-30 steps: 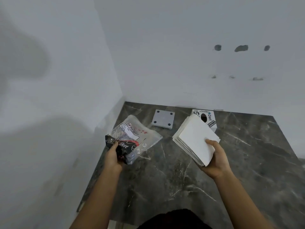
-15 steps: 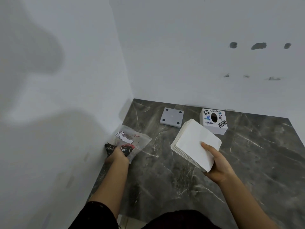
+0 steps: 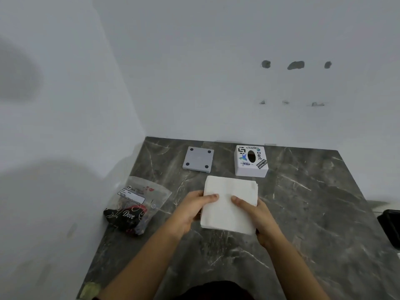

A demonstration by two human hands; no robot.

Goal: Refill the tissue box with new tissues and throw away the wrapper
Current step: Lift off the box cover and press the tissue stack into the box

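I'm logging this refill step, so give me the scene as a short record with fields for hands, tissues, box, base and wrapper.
left hand: grips tissue stack's left edge
right hand: grips its right edge
tissue stack: held over the marble counter
tissue box: near the wall, oval opening up
grey base plate: left of the box, apart from it
wrapper: lying on the counter's left side, untouched

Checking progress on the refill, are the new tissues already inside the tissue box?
No, the tissue stack is held between the left hand and right hand, in front of the tissue box.
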